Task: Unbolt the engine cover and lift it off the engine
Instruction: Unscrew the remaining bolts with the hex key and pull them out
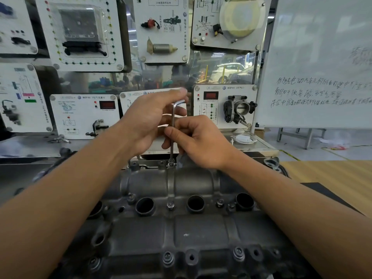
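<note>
Grey cast-metal engine cover (pixel 181 228) fills the near centre, lying flat, with bolt heads showing along its near edge. Silver L-shaped hex key (pixel 173 125) stands upright, its tip in a small bolt (pixel 171 163) on the cover's far edge. Left hand (pixel 149 121) grip: pinched on the key's short top arm. Right hand (pixel 201 141) grip: fingertips clamped round the shaft lower down. Pale wooden worktop (pixel 332 174) to the right. Behind: white training panels (pixel 84 115), handwritten whiteboard (pixel 322 57).
</note>
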